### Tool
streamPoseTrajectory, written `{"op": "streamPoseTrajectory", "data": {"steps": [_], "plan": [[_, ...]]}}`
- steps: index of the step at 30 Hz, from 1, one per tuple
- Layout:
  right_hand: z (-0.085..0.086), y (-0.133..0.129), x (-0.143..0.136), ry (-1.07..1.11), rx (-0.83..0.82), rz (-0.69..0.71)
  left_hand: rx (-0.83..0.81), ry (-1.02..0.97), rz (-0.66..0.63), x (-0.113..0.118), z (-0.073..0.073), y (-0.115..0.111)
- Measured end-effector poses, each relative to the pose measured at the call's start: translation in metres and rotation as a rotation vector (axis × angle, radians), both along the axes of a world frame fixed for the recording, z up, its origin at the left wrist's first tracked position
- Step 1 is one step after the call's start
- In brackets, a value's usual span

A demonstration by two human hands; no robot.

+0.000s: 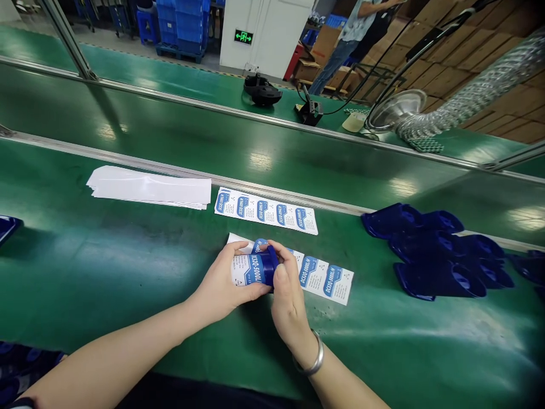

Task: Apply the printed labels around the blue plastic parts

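Note:
Between my hands is a dark-blue plastic shell with a blue-and-white printed label on its curved side. My left hand wraps around the labelled end, thumb below and fingers above. My right hand grips the other end, its thumb near the rim. Directly behind them lies a sheet of labels, partly covered by the hands, with one end bare white. Farther back is another sheet of matching labels. A stack of blank white sheets sits left of it.
Several dark-blue shells are grouped at right on the green tabletop; another blue piece shows at the left edge. Behind a metal rail are a soldering-iron stand and a silver duct. A person stands beyond.

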State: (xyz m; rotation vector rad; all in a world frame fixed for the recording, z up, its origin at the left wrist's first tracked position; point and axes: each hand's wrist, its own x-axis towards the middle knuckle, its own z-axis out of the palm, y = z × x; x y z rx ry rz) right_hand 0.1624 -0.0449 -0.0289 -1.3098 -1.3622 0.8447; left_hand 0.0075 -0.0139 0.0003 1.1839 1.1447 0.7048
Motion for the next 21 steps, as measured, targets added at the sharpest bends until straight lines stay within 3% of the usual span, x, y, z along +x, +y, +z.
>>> {"op": "streamPoseTrajectory", "data": {"steps": [5,9,17,21], "plan": [[-0.003,0.009,0.009,0.179,-0.096,0.019,0.002,-0.011,-0.055,-0.003,-0.002,-0.002],[-0.005,0.013,0.014,0.226,-0.106,-0.009,-0.041,-0.14,-0.139,-0.006,-0.002,-0.001],[0.0,0.004,0.005,0.127,-0.044,0.011,0.103,0.087,-0.006,0.0,-0.001,-0.004],[0.001,0.004,0.006,0.098,-0.009,0.011,0.075,0.033,0.003,-0.003,-0.001,-0.002]]}}
